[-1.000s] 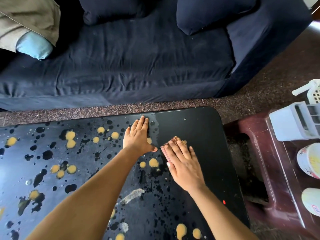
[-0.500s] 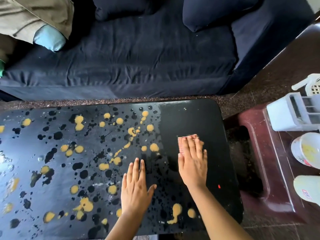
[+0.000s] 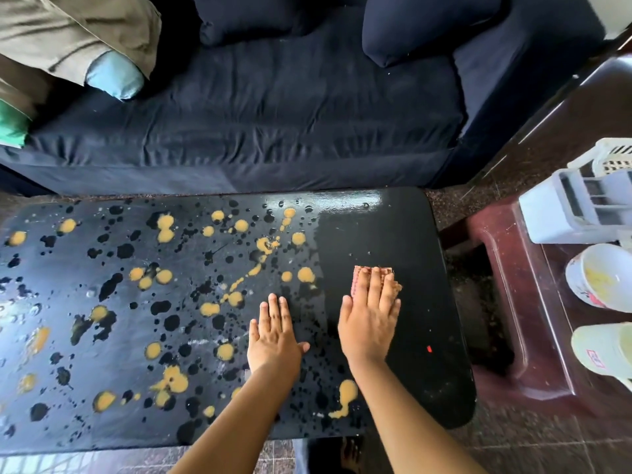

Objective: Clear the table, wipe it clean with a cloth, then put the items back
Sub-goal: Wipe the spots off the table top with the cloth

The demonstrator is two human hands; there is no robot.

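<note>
A black table (image 3: 403,234) fills the lower view, spattered with yellow and black splotches (image 3: 166,230) over its left and middle. Its right strip looks wiped and glossy. My right hand (image 3: 371,313) lies flat, fingers together, pressing a folded pink cloth (image 3: 360,273) onto the table at the border of the wiped strip. Only the cloth's far edge shows past my fingertips. My left hand (image 3: 275,333) rests flat on the table, palm down with fingers apart, just left of the right hand, holding nothing.
A dark blue sofa (image 3: 273,114) with cushions runs along the table's far side. To the right stands a maroon stool (image 3: 513,302) bearing a white plastic rack (image 3: 574,206), a white bowl (image 3: 602,278) and a pale cup (image 3: 605,350). My foot (image 3: 349,453) shows below the near edge.
My left hand slid from the far middle of the table back toward me. The right hand with the cloth shifted right and slightly nearer. The view pulled back from the table.
</note>
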